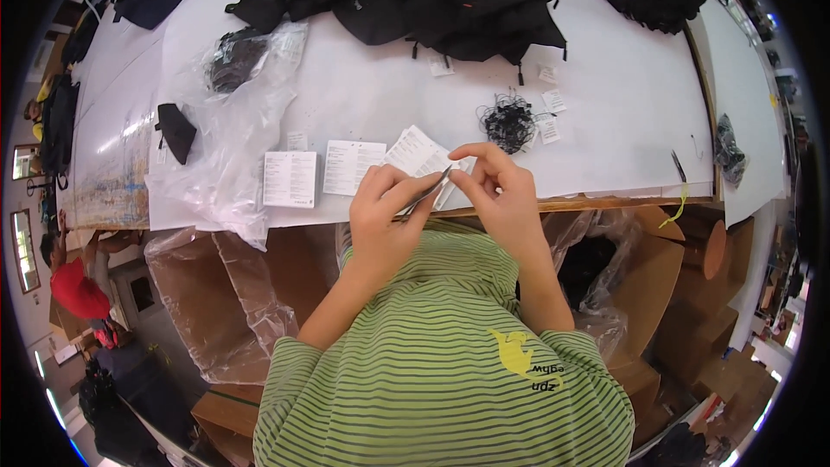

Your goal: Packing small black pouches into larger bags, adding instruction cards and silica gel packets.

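Note:
At the table's near edge, my left hand [386, 210] is closed on a thin hang tag [425, 196], seen nearly edge-on, its side dark grey. The fingers of my right hand [504, 199] pinch at the upper end of the same tag. Just beyond my hands lies a fanned pile of white printed tags [412, 147]. To its left are a second pile of printed tags [353, 158] and a neat thicker stack [290, 178]. A tangle of black tag strings [507, 123] rests ahead of my right hand, with small white labels [550, 128] beside it.
Black garments [432, 0] are heaped along the far side of the white table [389, 91]. A clear plastic bag [233, 121] sprawls at left. Thread snips [679, 166] lie near the right edge. Lined cardboard boxes [203, 298] stand below; a person in red [79, 285] is at far left.

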The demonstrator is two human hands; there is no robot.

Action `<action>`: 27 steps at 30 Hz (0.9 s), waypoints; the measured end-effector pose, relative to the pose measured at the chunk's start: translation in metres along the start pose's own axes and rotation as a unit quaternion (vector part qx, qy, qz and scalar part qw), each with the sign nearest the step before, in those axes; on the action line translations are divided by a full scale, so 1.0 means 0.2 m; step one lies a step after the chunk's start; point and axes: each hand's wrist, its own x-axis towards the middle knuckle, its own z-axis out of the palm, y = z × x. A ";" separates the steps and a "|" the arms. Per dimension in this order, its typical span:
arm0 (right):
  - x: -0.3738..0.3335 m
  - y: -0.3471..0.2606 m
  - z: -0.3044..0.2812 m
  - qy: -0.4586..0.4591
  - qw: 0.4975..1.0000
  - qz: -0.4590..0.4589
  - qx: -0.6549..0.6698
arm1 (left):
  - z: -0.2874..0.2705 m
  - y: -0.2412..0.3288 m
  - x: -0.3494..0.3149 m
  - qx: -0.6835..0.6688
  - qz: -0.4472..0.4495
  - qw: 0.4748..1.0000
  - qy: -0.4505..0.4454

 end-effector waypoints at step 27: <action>-0.01 0.14 -0.01 -0.174 0.944 0.069 0.271 | -0.02 -0.06 0.00 -0.436 -0.249 0.839 -0.211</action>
